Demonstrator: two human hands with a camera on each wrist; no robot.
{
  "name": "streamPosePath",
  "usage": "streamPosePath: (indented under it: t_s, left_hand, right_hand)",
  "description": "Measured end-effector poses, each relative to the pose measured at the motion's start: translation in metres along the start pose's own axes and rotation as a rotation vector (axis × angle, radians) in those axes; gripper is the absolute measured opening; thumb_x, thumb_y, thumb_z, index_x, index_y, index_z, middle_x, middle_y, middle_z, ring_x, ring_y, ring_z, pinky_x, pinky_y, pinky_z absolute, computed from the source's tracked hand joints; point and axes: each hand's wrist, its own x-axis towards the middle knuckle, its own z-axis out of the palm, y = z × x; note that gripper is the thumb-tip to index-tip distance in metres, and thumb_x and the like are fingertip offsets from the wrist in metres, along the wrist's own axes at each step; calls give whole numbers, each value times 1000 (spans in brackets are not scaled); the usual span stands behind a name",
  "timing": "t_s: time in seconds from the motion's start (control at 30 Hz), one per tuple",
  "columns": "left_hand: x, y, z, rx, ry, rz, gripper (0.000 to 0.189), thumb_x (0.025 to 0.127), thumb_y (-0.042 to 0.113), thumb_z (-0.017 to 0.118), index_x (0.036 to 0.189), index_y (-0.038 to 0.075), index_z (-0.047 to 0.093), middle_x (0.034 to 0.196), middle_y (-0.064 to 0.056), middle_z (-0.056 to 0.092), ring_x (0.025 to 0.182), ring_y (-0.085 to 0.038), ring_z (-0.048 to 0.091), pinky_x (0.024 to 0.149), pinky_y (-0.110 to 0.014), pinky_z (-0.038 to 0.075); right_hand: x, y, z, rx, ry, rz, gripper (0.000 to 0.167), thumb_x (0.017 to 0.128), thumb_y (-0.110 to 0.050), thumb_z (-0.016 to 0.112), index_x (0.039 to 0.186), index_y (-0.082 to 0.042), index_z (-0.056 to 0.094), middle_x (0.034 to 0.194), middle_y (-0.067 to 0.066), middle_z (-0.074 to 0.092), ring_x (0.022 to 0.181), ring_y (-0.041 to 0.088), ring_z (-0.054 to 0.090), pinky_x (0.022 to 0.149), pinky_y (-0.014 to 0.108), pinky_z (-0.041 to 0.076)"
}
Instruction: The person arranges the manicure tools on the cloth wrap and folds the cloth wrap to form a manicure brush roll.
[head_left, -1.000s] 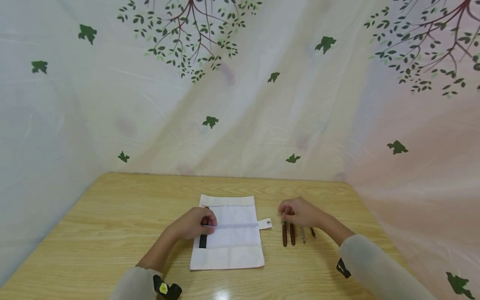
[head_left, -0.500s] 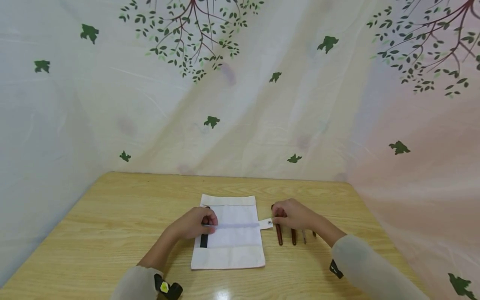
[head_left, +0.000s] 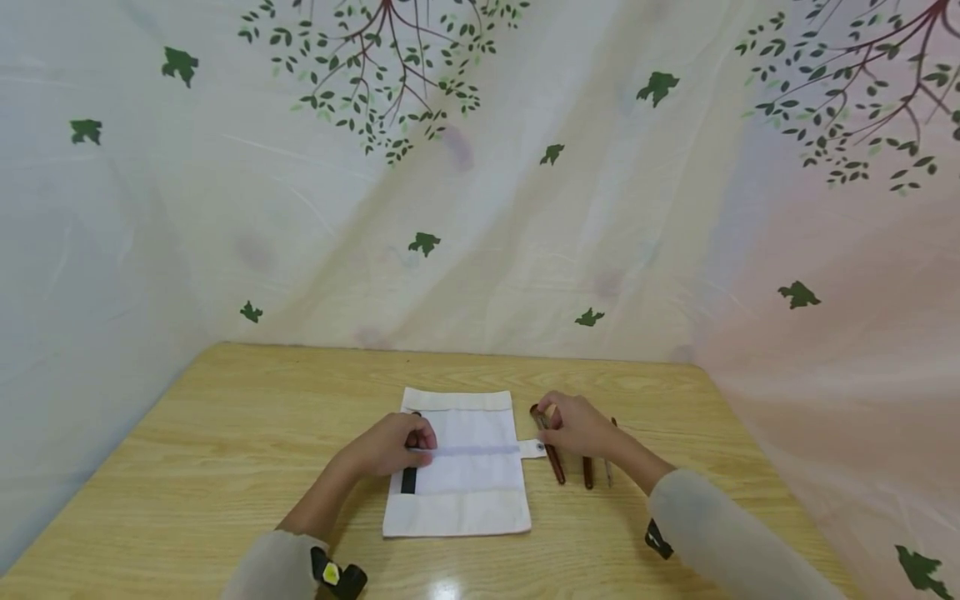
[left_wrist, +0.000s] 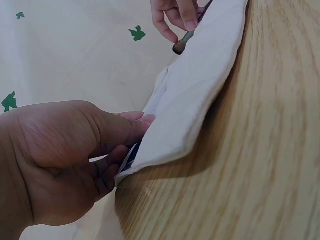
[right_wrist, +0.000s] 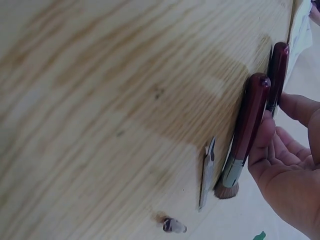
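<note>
An opened white cloth brush roll (head_left: 465, 515) lies flat on the table, with a dark strip-like item (head_left: 408, 481) at its left side. My left hand (head_left: 386, 443) pinches the roll's middle band over that item; in the left wrist view thumb and fingers close on the cloth edge. Just right of the roll, my right hand (head_left: 579, 423) grips a makeup brush (head_left: 556, 463) with a red-brown handle by its middle, beside the snap strap (head_left: 532, 449). The brush leans slightly, bristle end away from me. Its bristles show in the left wrist view.
Right of the held brush lie a second red-brown makeup brush (right_wrist: 251, 115), a slim ridged metal tool (right_wrist: 207, 172) and a small dark-ended item (right_wrist: 173, 225), partly out of frame. The wooden table (head_left: 262, 400) meets a printed cloth backdrop (head_left: 480, 275).
My right hand has taken hold of the leftmost brush and drawn it left toward the roll, tilting it. The other tools stay in place. My left hand holds its position.
</note>
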Motion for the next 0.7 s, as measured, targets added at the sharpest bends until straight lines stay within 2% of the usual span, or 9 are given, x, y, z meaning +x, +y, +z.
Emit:
streamPosePath:
  t_s: [0.13,0.33,0.43,0.7]
  left_hand:
    - [0,0,1,-4,2,-8,11,92,7,75,97,13,67,90,4,60,85,-15,54,76,-31,48]
    - [-1,-1,0,-8,5,4,11,93,7,75,97,13,67,90,3,61,85,-16,55,76,-31,48]
    - [-1,-1,1,-9,10,6,11,93,7,75,97,13,67,90,3,61,85,-16,55,76,-31,48]
    - [-2,-1,1,-3,14,6,11,93,7,75,97,14,67,90,5,61,84,-14,55,76,-30,49]
  right_hand:
    - [4,-3,2,37,20,71,41,94,-15,75,128,1,59,85,-1,67,70,12,62,65,32,53]
    - [10,-3,6,66,61,122,28,92,-16,78,114,-1,70,92,2,71,83,15,66,74,36,56]
    - [13,-4,9,73,72,126,23,91,-17,79,109,-3,73,93,0,72,86,14,67,76,36,56]
    - [17,-6,11,90,51,105,14,93,-12,75,104,-4,72,88,-1,70,80,13,64,71,34,54]
